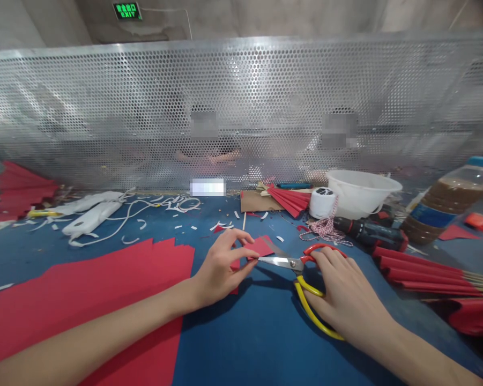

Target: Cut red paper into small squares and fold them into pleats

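In my right hand (341, 289) is a pair of scissors (279, 261) with one red and one yellow handle loop. The blades are spread and point left, toward the fingers of my left hand (223, 262). Between the thumb and fingers of that left hand is a small piece of red paper (261, 246), which lies right at the blades. Part of the paper is hidden behind the fingers. Under my left forearm, large red paper sheets (145, 279) lie stacked on the blue table (241, 343).
Behind stands a perforated metal screen (249, 107). A white power strip (94, 217) with cables and paper scraps lie at the back left. To the right are a string spool (320, 203), white bucket (356, 193), power drill (365, 231), tilted bottle (438, 206) and folded red fans (426, 274).
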`<action>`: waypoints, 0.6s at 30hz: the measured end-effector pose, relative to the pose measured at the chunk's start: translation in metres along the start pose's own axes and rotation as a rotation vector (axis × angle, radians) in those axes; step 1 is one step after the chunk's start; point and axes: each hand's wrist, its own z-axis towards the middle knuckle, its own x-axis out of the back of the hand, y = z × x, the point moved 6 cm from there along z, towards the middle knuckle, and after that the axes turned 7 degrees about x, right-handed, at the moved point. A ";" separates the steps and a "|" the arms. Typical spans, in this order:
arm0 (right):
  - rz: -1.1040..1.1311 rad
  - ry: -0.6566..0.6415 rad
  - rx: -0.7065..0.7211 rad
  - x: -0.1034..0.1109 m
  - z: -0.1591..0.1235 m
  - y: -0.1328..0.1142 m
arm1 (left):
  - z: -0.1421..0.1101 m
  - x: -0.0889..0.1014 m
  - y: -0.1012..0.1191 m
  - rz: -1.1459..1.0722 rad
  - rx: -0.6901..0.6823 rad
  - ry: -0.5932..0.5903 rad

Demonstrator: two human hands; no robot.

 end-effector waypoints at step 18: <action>-0.054 -0.060 0.048 0.001 0.001 -0.005 | -0.005 0.000 0.012 0.099 -0.098 -0.010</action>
